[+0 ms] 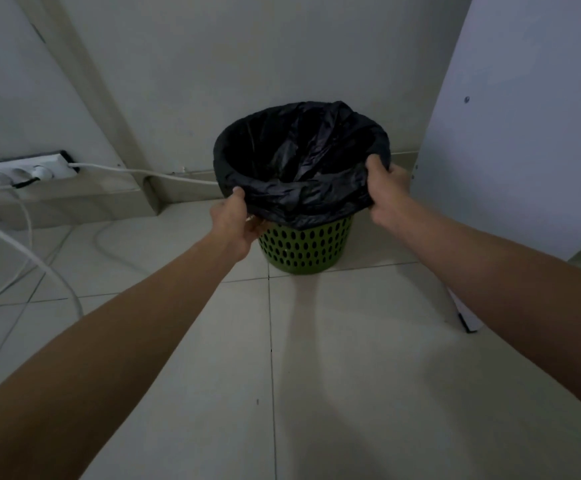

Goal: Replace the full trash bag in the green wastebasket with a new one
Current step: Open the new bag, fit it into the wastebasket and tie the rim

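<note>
A green perforated wastebasket point(304, 249) stood on the tiled floor point(316, 375) against a pale wall, lined with a black trash bag point(299, 157) folded over its rim. The left hand point(235, 221) gripped the bag's near-left edge, and the right hand point(384, 188) gripped its right edge. A white power strip point(29, 169) with cables lay by the wall to the left, and a white panel point(510, 133) stood just beside the basket on the right.

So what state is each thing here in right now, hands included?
Black plastic trash bag: mouth open, edge folded over the basket's rim.
Green perforated plastic wastebasket: upright, lined by the bag.
Left hand: grips the bag's edge, near-left.
Right hand: grips the bag's edge, right side.
White power strip: white plug in one socket.
</note>
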The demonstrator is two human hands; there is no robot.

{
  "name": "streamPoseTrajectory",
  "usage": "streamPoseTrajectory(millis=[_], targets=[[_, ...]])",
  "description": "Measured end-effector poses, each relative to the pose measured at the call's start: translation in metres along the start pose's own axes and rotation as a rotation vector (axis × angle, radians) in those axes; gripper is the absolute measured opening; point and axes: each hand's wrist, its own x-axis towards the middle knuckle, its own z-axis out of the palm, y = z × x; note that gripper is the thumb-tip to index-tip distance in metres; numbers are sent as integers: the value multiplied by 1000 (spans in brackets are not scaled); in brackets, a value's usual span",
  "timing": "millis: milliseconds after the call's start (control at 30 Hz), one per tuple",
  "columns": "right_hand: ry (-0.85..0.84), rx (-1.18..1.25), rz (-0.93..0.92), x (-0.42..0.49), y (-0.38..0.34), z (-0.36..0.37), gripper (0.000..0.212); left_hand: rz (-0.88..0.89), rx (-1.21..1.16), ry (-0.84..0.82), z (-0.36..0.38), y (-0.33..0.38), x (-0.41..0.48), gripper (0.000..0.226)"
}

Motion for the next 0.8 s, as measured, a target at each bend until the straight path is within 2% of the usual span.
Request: streamPoseTrajectory(millis=[100, 267, 333, 433, 600, 700, 800], targets=[[-35, 19, 9, 6, -2, -8, 16, 19, -5, 27, 0, 1, -1, 22], [-24, 161, 141, -13, 26, -7, 51, 60, 63, 15, 4, -13, -6, 26], [-19, 120, 161, -27, 42, -5, 45, 60, 70, 6, 7, -22, -10, 23], [-15, -31, 60, -58, 50, 2, 38, 55, 90, -37, 13, -35, -19, 9], [-34, -247, -111, -89, 55, 14, 36, 86, 142, -109, 21, -45, -27, 21], [45, -162, -5, -96, 56, 18, 34, 93, 166, -95, 23, -43, -26, 29], [118, 49, 134, -99, 54, 18, 31, 114, 196, -93, 21, -40, -29, 10]])
